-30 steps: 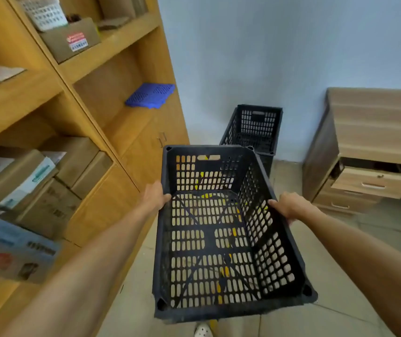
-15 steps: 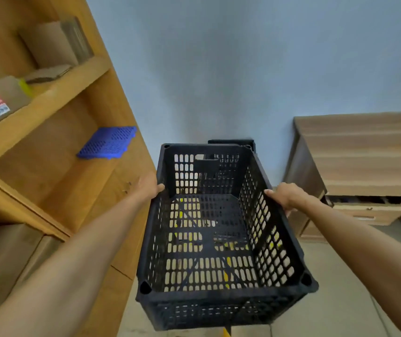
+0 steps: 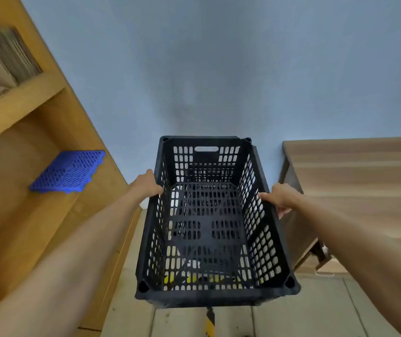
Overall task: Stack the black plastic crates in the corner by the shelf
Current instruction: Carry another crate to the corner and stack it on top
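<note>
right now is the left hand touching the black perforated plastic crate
Touching. The head view shows the left hand gripping the long left wall of the black perforated plastic crate, fingers curled over its rim, with no gap.

views: just the one, a head cam, so no second view to share anything with
position: sits up at the person's head, above and behind both forearms
facing: forward and down, toward the blue-grey wall (image 3: pixel 219 69)
distance: close. The black crate (image 3: pixel 209 293) fills the lower middle, with its near rim almost under the lens
left edge: wooden shelf (image 3: pixel 19 103) leans in hard, wide-angle bend
right edge: wooden desk (image 3: pixel 355 171) cut off by the frame
bottom: strip of floor (image 3: pixel 316 312) below the crate
</note>
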Demonstrator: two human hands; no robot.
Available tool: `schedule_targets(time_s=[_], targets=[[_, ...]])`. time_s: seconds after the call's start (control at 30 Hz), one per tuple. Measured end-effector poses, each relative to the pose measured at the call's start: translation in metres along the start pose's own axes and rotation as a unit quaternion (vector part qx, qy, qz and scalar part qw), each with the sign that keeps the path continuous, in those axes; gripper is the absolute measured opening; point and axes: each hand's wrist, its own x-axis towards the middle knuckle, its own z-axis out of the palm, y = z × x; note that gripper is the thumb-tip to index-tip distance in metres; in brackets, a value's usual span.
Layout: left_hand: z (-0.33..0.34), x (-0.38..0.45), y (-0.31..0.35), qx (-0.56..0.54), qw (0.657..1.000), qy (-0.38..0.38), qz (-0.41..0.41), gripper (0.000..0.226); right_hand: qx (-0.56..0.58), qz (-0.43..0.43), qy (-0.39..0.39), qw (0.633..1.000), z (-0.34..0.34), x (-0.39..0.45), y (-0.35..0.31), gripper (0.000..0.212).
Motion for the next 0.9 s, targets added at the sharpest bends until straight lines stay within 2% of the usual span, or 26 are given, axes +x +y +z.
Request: schedule_targets(time_s=[0.1, 0.33, 0.57, 0.77, 0.9], targets=[[-0.005, 0.041, 0.023, -0.030, 0.999, -0.023, -0.012, 0.040, -0.044, -0.011, 0.006, 0.999, -0.026, 0.039, 0.005, 0.056], [0.001, 0.131, 0.052, -0.052, 0.997, -0.040, -0.029, 0.040, -0.015, -0.006, 0.008, 1.000, -0.050, 0.120, 0.003, 0.055], [0.001, 0.238, 0.066, 0.012, 0.999, -0.051, 0.004, 0.039, -0.022, 0.052, -0.073, 0.996, -0.064, 0.209, -0.025, 0.055], [0.010, 0.314, 0.066, 0.046, 0.996, -0.077, 0.010, 0.045, -0.070, 0.071, -0.082, 0.992, -0.058, 0.274, -0.048, 0.053], [0.019, 0.346, 0.065, 0.073, 0.990, -0.124, 0.004, 0.049, -0.091, 0.074, -0.103, 0.988, -0.063, 0.304, -0.055, 0.050]])
